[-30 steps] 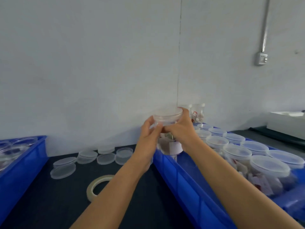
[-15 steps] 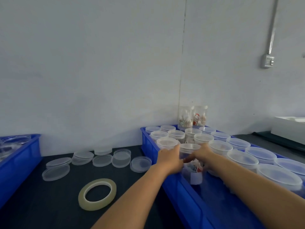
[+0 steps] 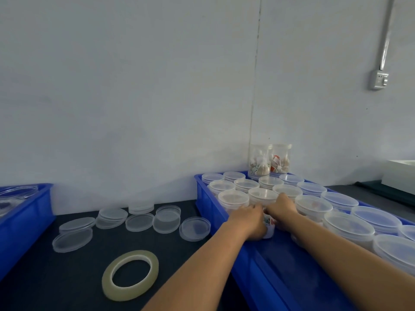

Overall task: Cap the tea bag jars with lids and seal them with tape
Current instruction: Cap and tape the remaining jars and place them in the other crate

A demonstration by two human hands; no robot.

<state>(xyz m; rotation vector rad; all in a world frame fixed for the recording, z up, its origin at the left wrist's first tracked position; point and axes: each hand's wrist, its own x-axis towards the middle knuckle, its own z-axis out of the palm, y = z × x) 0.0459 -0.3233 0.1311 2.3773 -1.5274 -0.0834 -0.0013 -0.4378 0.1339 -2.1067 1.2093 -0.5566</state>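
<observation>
Two hands, forearms outstretched | left hand (image 3: pixel 248 222) and right hand (image 3: pixel 281 206) grip clamped round jar (image 3: pixel 268 225) | inside blue crate (image 3: pixel 265 268).

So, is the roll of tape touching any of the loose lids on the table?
Apart. In the head view the roll of tape lies flat by itself, with a bare dark strip of table between it and the nearest loose lids.

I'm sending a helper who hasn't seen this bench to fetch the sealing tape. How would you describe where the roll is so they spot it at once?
Start at the dark tabletop between the two blue plastic crates. Near its front edge lies the flat ring of pale yellowish clear tape, in front of the loose clear plastic lids. Unlike those discs, it has an open hole in the middle.
</observation>
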